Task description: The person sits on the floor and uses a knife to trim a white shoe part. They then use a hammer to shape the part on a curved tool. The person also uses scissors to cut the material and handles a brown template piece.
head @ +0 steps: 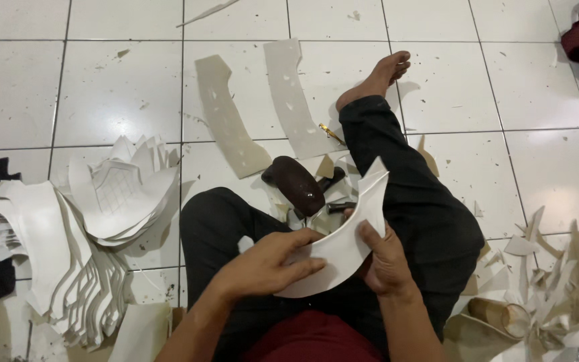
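hands on curved white piece [343, 251]
left hand [263, 265] pressing flat on top, not closed; right hand [383, 258] closed under far edge, steadying over lap; dark mallet [296, 184] just beyond grip.

Views: 1, a head-worn camera.
Position: the scene is seen from above the seated person's lap.
Direction: the lens is tilted steeply down and forward, toward the white tiled floor [122, 87].
Nearness: the left hand [266, 265] and right hand [383, 258] are framed close, low in the centre.
Reach: the outstretched bare foot [376, 77] is seen farther off, near the top.
Shared area: nothing is shared, since only 1 view is supplied.
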